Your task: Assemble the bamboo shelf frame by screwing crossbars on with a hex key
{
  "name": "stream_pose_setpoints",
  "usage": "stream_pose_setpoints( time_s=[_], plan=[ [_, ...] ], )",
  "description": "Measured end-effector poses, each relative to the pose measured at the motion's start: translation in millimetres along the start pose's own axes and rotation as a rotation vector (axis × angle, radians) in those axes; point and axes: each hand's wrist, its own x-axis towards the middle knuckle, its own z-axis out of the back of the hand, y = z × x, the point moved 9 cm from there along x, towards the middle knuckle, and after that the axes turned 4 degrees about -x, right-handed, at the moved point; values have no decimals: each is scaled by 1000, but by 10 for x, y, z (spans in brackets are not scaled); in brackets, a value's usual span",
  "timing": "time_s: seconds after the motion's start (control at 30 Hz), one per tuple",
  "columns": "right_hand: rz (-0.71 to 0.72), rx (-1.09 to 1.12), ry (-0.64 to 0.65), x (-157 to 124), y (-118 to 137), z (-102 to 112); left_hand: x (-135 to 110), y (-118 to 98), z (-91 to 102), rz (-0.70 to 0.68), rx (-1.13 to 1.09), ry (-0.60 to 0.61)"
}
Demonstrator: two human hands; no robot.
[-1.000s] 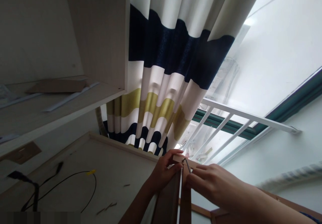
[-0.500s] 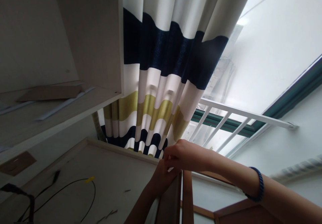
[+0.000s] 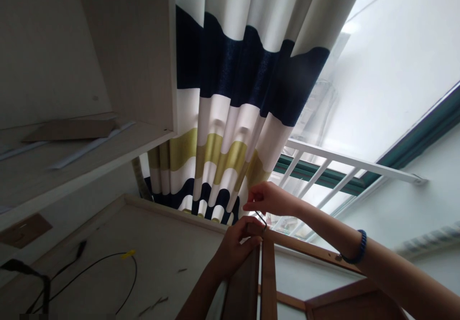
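Note:
My right hand (image 3: 271,199), with a blue coiled band on its wrist, pinches the long end of a thin, L-shaped hex key (image 3: 261,218). The key's bent end meets the top corner of a brown wooden frame (image 3: 268,272); whether it sits in a screw cannot be made out. Just below and to the left, my left hand (image 3: 239,245) is closed round the top end of a wooden board (image 3: 241,286) beside that frame. Its fingertips lie close to the key's bend.
A striped curtain (image 3: 230,71) hangs ahead, next to a white window railing (image 3: 345,162). At left are a shelf (image 3: 143,140) with flat cardboard (image 3: 72,130) and a pale desktop (image 3: 158,243) carrying a black cable (image 3: 135,267). A wooden chair-like part (image 3: 352,303) is at lower right.
My right hand has lifted up and away from my left hand, bringing the hex key into sight. My left hand's fingers have shifted right, over the wooden corner.

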Motion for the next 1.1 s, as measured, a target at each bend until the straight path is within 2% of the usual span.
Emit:
stream_pose_setpoints(
  time_s=[0.13,0.27,0.47,0.63,0.83,0.97,1.1],
  plan=[
    [-51,-46,-121,-138,-150,95,-15,25,5,14,-9,5],
    [-88,-193,-269,-399,-137,193,-23,38,5,35,9,18],
    [-45,-417,-341,-795,-106,101,-30,63,28,59,67,-7],
    [69,-626,-424,-1111,-60,2,-38,87,31,76,55,-16],
    [328,-883,-526,-1414,421,-141,-15,45,7,50,42,6],
    [477,-983,-463,-1424,716,-292,-15,39,20,26,36,-14],
    [461,-960,-306,-1190,771,-414,-20,44,9,28,16,-24]
  ],
)
